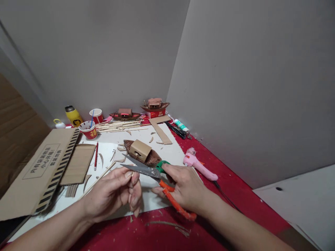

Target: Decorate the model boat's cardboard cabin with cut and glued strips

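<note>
My right hand (184, 186) grips a pair of scissors (157, 176) with green and orange handles, blades open and pointing left. My left hand (115, 191) is closed in a pinch at the blades, holding something small that I cannot make out; a thin wooden stick (98, 179) runs out from under it to the left. Just beyond the blades sits a small brown model boat (142, 153) with a cardboard cabin on a white sheet (170, 150).
A pink glue gun (199, 166) lies right of the sheet on the red table. Cardboard pieces (42, 170) lie at the left. At the back stand two finished model boats (154, 104), paper cups (89, 129), a yellow bottle (73, 115) and a bundle of sticks (117, 125).
</note>
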Demonstrator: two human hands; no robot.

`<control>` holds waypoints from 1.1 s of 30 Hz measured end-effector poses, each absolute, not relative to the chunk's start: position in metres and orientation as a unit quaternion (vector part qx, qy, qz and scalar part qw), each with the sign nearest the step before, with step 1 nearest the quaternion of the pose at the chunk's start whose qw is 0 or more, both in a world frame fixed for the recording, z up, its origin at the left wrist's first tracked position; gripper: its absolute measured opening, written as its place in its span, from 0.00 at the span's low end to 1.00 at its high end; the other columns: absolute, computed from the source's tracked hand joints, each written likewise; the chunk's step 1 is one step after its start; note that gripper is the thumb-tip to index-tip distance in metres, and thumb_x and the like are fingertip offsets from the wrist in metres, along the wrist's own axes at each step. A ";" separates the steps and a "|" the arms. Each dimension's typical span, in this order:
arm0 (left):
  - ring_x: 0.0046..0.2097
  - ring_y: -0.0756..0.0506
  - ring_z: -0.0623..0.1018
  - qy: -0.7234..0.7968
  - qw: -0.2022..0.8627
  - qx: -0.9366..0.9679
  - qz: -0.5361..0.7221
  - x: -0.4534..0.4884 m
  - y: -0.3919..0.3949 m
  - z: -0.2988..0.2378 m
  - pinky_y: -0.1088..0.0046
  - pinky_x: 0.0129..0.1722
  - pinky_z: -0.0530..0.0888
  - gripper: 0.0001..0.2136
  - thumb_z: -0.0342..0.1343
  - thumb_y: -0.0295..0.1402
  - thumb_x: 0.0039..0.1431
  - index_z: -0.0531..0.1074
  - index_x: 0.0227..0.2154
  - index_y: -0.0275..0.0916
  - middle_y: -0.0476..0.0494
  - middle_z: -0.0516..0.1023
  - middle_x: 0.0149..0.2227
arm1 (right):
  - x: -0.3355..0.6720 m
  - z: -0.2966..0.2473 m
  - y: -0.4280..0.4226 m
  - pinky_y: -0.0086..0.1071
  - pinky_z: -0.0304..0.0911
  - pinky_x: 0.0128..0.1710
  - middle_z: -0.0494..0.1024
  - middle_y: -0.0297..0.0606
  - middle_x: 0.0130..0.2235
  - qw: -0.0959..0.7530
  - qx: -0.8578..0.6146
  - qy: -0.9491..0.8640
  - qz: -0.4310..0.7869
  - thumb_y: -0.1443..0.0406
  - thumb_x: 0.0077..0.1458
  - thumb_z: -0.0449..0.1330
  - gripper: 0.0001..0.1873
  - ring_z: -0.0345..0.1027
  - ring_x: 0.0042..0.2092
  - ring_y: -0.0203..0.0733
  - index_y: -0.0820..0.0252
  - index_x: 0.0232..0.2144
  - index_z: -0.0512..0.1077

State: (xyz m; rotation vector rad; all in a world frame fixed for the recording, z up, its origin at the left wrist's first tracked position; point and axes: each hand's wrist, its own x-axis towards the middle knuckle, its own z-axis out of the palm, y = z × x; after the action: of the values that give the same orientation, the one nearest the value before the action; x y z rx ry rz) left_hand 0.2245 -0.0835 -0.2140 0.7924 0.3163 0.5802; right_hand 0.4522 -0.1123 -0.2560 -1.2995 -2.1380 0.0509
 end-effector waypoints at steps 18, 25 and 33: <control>0.20 0.52 0.69 0.102 0.904 0.326 0.259 0.223 -0.090 -0.213 0.74 0.23 0.74 0.11 0.45 0.30 0.66 0.68 0.30 0.33 0.46 0.70 0.21 | 0.457 -0.261 -0.114 0.27 0.44 0.21 0.59 0.25 0.18 0.354 -0.464 -0.809 0.072 0.52 0.54 0.62 0.21 0.49 0.20 0.30 0.56 0.22 0.58; 0.22 0.52 0.69 0.175 0.846 0.426 0.267 0.223 -0.084 -0.214 0.76 0.25 0.71 0.10 0.53 0.36 0.63 0.68 0.29 0.35 0.48 0.70 0.21 | 0.455 -0.254 -0.109 0.25 0.47 0.21 0.56 0.24 0.20 0.407 -0.504 -0.709 0.279 0.54 0.49 0.66 0.21 0.47 0.22 0.30 0.57 0.21 0.59; 0.26 0.52 0.65 0.338 0.594 0.707 0.180 0.231 -0.085 -0.218 0.77 0.28 0.63 0.13 0.52 0.39 0.62 0.64 0.25 0.37 0.51 0.67 0.23 | 0.441 -0.245 -0.119 0.24 0.56 0.24 0.68 0.27 0.24 0.417 -0.435 -0.540 0.587 0.56 0.43 0.71 0.21 0.58 0.24 0.30 0.60 0.33 0.67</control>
State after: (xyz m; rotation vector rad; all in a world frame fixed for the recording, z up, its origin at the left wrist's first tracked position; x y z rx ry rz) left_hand 0.2307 -0.0850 -0.2177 1.6426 0.7859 0.4186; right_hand 0.4410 -0.1185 -0.2449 -1.0913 -1.3562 1.4732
